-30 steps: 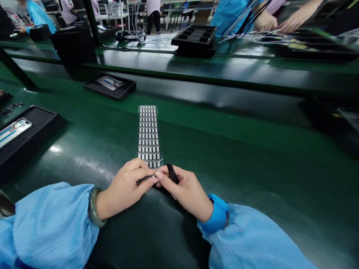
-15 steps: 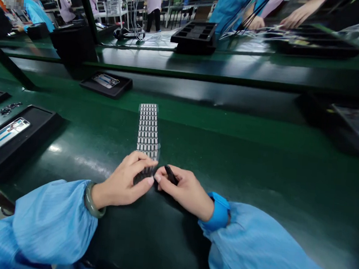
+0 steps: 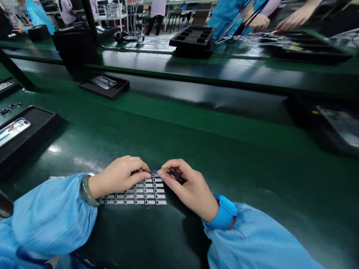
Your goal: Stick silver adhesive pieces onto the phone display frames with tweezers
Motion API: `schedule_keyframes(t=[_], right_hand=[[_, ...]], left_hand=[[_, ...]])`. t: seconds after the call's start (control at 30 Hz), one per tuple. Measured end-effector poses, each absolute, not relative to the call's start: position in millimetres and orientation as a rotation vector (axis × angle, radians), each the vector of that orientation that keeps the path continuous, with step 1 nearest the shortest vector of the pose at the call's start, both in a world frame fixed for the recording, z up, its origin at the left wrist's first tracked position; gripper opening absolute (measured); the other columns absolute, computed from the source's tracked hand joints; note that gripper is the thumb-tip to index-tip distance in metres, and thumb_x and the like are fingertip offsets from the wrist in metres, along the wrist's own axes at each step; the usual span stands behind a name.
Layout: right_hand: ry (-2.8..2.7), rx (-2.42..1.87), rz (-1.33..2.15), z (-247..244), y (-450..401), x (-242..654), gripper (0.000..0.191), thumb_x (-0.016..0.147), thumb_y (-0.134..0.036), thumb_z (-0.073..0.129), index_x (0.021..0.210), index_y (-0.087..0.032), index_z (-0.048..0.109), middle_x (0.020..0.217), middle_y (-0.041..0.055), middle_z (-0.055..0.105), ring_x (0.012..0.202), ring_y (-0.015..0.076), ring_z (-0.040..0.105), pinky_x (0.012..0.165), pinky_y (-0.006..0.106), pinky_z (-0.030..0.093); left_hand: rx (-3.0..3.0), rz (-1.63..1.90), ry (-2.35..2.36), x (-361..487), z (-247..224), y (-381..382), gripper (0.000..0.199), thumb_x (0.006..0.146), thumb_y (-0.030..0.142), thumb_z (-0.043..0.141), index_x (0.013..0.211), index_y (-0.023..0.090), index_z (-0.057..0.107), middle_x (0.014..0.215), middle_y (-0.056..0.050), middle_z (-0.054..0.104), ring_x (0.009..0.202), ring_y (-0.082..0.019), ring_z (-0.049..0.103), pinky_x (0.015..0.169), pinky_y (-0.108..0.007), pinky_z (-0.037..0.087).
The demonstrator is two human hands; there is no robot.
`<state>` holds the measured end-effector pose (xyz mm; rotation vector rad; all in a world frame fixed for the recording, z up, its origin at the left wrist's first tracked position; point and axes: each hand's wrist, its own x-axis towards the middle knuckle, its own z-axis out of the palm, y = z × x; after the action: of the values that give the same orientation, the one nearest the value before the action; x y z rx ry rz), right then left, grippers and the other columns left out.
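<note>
A clear sheet (image 3: 144, 194) bearing rows of small silver pieces with black ends lies sideways on the green bench. My left hand (image 3: 117, 177) rests over it, thumb and forefinger closed at its upper edge; the hand and sleeve hide part of the sheet. Tucked in the fingers of my right hand (image 3: 190, 190) is a short black stick-like tool (image 3: 177, 175), whose exact kind I cannot make out. The right thumb and forefinger pinch together at the sheet's upper right corner.
On the left stands a black tray (image 3: 42, 124) with a phone-like part, beside a pile of small black pieces (image 3: 9, 109). Another black tray (image 3: 103, 86) sits farther back; a blurred one (image 3: 340, 123) lies right. Across the raised shelf (image 3: 160, 63), co-workers' hands (image 3: 294, 19) handle cables.
The sheet has turned from pointing away from me to lying sideways, its far end now to the left under my left arm. Both hands stay close together at its edge.
</note>
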<state>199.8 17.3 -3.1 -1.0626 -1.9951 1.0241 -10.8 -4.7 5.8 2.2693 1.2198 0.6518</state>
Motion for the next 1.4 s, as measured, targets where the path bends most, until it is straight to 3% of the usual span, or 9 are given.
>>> schedule_keyframes(t=[0.17,0.37,0.57,0.93,1.2,1.3,1.4], right_hand=[[-2.101,-1.024,0.922,-7,17,199,0.011,0.083,-0.029,0.056,0.092,-0.023,0.059,0.083,0.0025,0.067,0.072,0.0155,0.061,0.068,0.027,0.048],[-2.116,-1.002,0.877,-9,15,196,0.015,0.087,-0.028,0.052,0.097,-0.023,0.062,0.087,0.0035,0.067,0.079,0.0164,0.062,0.071,0.027,0.048],[-2.105,-1.115,0.797,-10,11,191,0.015,0.087,-0.029,0.052,0.093,-0.023,0.064,0.084,0.004,0.067,0.077,0.0174,0.063,0.07,0.028,0.048],[-2.111,-1.139,0.738,-17,12,192,0.011,0.086,-0.027,0.051,0.083,-0.022,0.061,0.077,0.0026,0.067,0.071,0.0173,0.063,0.066,0.028,0.048],[-2.149,-1.082,0.687,-19,11,192,0.012,0.087,-0.023,0.052,0.096,-0.021,0.06,0.088,0.0036,0.068,0.079,0.0166,0.064,0.07,0.027,0.048],[-2.166,-1.044,0.631,-20,12,192,0.009,0.087,-0.02,0.052,0.088,-0.021,0.061,0.081,0.0026,0.067,0.075,0.0156,0.064,0.067,0.025,0.048],[-2.164,-1.021,0.572,-24,13,192,0.009,0.087,-0.018,0.052,0.082,-0.02,0.06,0.075,0.0011,0.065,0.071,0.0142,0.063,0.063,0.023,0.048]], left_hand=[[2.243,0.7,1.251,-12,3,-5,0.013,0.093,0.02,0.049,0.1,0.02,0.059,0.092,0.0,0.063,0.085,-0.014,0.06,0.075,-0.024,0.045],[2.423,0.591,1.291,-7,4,-10,0.023,0.091,0.028,0.054,0.113,0.02,0.054,0.094,-0.003,0.063,0.085,-0.019,0.059,0.077,-0.03,0.046],[2.35,0.643,1.289,-3,-5,-10,0.021,0.093,0.022,0.047,0.113,0.02,0.054,0.093,-0.003,0.06,0.085,-0.017,0.058,0.075,-0.028,0.048],[2.306,0.686,1.262,-1,-7,-10,0.024,0.092,0.017,0.05,0.115,0.018,0.052,0.104,-0.004,0.06,0.093,-0.018,0.058,0.083,-0.03,0.047],[2.199,0.714,1.275,-2,-11,-8,0.027,0.09,0.017,0.052,0.118,0.021,0.051,0.099,-0.001,0.062,0.09,-0.016,0.059,0.08,-0.026,0.047],[2.189,0.708,1.294,-2,-10,-8,0.032,0.09,0.017,0.053,0.122,0.021,0.048,0.096,0.0,0.062,0.086,-0.014,0.06,0.077,-0.025,0.048],[2.225,0.66,1.279,-1,-9,-8,0.024,0.091,0.017,0.052,0.115,0.022,0.053,0.098,0.001,0.062,0.088,-0.014,0.059,0.079,-0.025,0.047]])
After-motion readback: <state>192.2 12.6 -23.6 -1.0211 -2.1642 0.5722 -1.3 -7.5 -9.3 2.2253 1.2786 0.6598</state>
